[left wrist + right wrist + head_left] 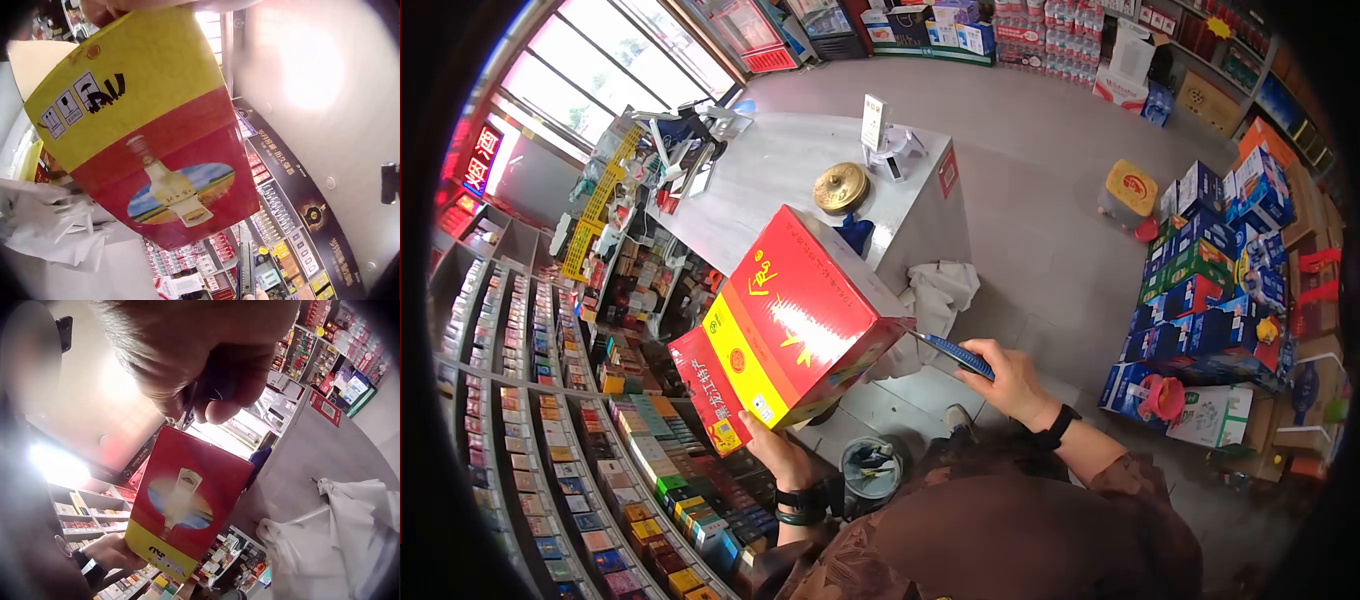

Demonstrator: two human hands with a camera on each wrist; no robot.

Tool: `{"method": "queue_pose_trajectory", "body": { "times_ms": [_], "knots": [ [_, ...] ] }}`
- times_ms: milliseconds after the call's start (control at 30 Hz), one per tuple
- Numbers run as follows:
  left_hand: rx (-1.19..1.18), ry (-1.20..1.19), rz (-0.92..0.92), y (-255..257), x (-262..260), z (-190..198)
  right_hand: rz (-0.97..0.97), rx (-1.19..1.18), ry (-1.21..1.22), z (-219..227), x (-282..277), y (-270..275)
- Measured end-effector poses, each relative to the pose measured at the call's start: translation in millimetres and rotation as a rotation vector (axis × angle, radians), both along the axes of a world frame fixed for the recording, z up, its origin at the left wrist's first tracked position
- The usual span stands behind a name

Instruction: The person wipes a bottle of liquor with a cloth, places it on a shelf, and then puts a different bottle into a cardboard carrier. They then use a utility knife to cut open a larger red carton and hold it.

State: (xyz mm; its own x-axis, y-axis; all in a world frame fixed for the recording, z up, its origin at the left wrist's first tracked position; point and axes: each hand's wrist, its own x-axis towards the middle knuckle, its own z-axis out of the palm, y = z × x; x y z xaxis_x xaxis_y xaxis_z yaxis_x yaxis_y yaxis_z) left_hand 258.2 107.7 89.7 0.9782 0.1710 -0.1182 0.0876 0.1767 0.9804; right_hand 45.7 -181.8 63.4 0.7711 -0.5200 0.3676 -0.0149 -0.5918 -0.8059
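A red and yellow cardboard box (pixel 795 320) is held up tilted in front of the counter. My left hand (pixel 778 455) grips it by its lower yellow end, with the thumb against the printed side. In my right hand (pixel 1012 385) is a blue-handled utility knife (pixel 956 356). Its blade points at the box's right-hand edge, the tip right at the corner. The left wrist view shows a bottle picture on the red part of the box (pixel 156 125) and the knife blade (pixel 245 256) close to its lower edge. In the right wrist view, the right hand (pixel 206 356) is above the box.
Behind the box stands a grey counter (pixel 785 150) carrying a brass round pot (pixel 841 188) and a small white sign (pixel 874 122). White plastic bags (pixel 940 300) hang at its side. A bin (pixel 871 470) stands below. Cigarette shelves (pixel 540 440) line the left; stacked cartons (pixel 1210 270) stand right.
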Motion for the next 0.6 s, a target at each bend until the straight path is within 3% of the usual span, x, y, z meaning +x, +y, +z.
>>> {"method": "queue_pose_trajectory", "body": {
  "times_ms": [600],
  "knots": [
    [0.071,0.029,0.135,-23,-21,7,0.068,-0.104,-0.042,-7,9,-40]
  ]
}}
